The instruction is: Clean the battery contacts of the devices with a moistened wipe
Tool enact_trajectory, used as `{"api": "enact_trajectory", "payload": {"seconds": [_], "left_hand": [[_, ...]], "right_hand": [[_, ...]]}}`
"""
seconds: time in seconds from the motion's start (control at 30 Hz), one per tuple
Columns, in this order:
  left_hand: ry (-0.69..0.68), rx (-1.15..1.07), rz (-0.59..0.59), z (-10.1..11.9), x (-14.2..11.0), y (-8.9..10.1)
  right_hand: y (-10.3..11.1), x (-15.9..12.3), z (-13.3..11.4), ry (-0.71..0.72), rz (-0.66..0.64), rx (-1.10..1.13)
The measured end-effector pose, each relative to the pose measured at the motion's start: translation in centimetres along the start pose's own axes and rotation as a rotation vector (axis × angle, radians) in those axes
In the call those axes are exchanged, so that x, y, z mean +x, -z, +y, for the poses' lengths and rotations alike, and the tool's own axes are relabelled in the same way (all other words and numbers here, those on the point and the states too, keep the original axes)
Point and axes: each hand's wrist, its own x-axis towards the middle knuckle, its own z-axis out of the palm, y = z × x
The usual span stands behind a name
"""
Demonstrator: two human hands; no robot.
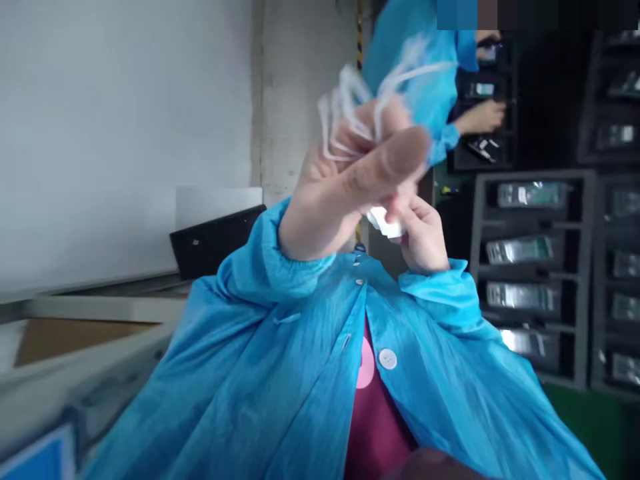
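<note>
My left hand is raised close to the camera, its fingers curled and thumb stretched across them. Several thin white looped strips are caught among those fingers; their material is blurred. Just behind and to the right, my right hand pinches a small bright white piece. Part of that piece is hidden behind my left hand, and I cannot tell whether the strips join it. Both hands are in front of my blue coat.
A co-worker in blue stands at the upper right, one hand over a dark tray. Grey trays of clear-wrapped devices fill the right side. To the left are a pale wall and a black panel.
</note>
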Motion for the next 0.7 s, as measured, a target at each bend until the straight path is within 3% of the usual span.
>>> {"api": "enact_trajectory", "payload": {"seconds": [0.07, 0.1, 0.27, 0.53, 0.7], "left_hand": [[-0.164, 0.064, 0.088, -2.2, 0.0, 1.7], [-0.182, 0.126, 0.117, -3.4, -0.2, 2.4], [-0.128, 0.295, 0.259, -6.9, -1.4, 4.4], [0.07, -0.016, 0.404, -9.8, -2.7, 4.6], [0.262, -0.244, 0.428, -11.7, -2.8, 4.8]], "right_hand": [[-1.4, 1.4, -0.2, 0.067, -0.036, 0.096], [-2.0, 2.0, -0.3, 0.086, -0.064, 0.133], [-3.7, 4.3, -1.1, 0.159, -0.201, 0.149], [-3.3, 4.8, 1.2, 0.198, -0.323, 0.172], [-2.8, 4.2, 1.0, 0.191, -0.326, 0.168]]}}
